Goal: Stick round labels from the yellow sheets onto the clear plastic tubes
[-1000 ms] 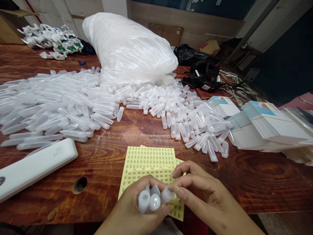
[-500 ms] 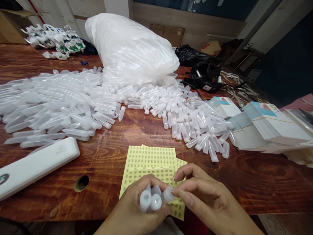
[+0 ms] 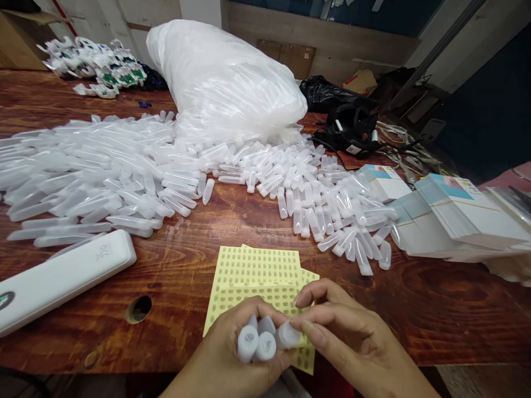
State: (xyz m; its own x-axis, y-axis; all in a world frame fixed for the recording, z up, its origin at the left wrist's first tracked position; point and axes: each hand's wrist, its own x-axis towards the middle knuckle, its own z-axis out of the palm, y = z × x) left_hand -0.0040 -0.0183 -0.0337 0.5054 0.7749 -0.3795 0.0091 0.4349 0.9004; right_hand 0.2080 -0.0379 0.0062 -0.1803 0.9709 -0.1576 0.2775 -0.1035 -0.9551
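Low in the head view, my left hand (image 3: 232, 354) is closed around several translucent plastic tubes (image 3: 266, 325). Two white caps (image 3: 266, 346) face me, each with a small printed oval sticker on its end. Another tube's cap (image 3: 288, 335) points right, toward my right hand (image 3: 352, 337). The thumb and index fingertips of that hand are pinched together at the edge of this cap; whatever lies between them is too small to make out. Under both hands are yellow sticker sheets (image 3: 257, 271) printed with rows of small ovals.
Loose tubes lie in a large pile (image 3: 83, 171) at left and a smaller group (image 3: 315, 210) at right. Behind stands a bulging white plastic bag (image 3: 232, 83). A white oblong device (image 3: 70, 282) sits left, near a table hole (image 3: 139, 309). Stacked cards (image 3: 464, 215) stand right.
The view has shifted very slightly. The right-pointing cap has turned a little toward me beneath my right fingertips. My left hand keeps hold of the tubes.
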